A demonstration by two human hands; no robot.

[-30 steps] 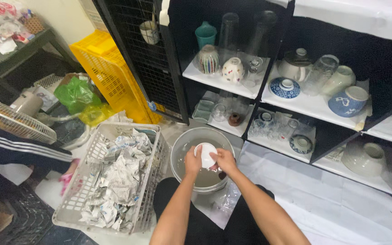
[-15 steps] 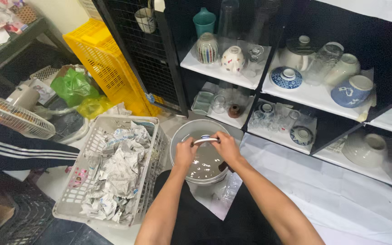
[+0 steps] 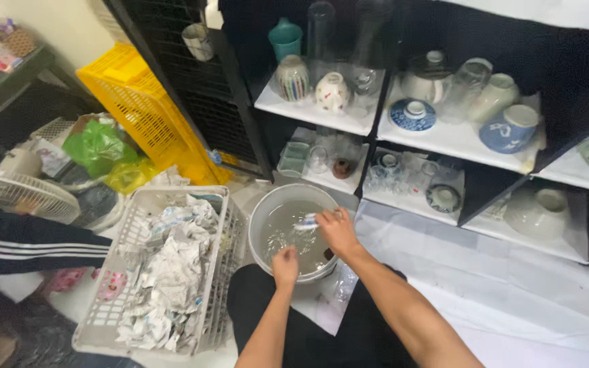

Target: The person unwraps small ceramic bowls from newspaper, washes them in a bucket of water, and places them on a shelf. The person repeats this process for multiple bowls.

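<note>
A round grey basin (image 3: pixel 260 217) of water stands on the floor in front of me. My right hand (image 3: pixel 336 232) is over the basin and grips a small white dish (image 3: pixel 307 221) at its edge, held just above the water. My left hand (image 3: pixel 285 266) is at the basin's near rim, fingers bent down into the water; I cannot tell whether it holds anything.
A white plastic basket (image 3: pixel 103 310) full of crumpled paper sits left of the basin. Another person's dark striped sleeve (image 3: pixel 28 242) reaches in from the left by a fan (image 3: pixel 15 194). A yellow crate (image 3: pixel 141 109) leans behind. Shelves (image 3: pixel 444 140) hold bowls, jars and glasses.
Both hands held the white dish over the basin; now only the right hand has it, and the left has dropped to the near rim. The view has shifted.
</note>
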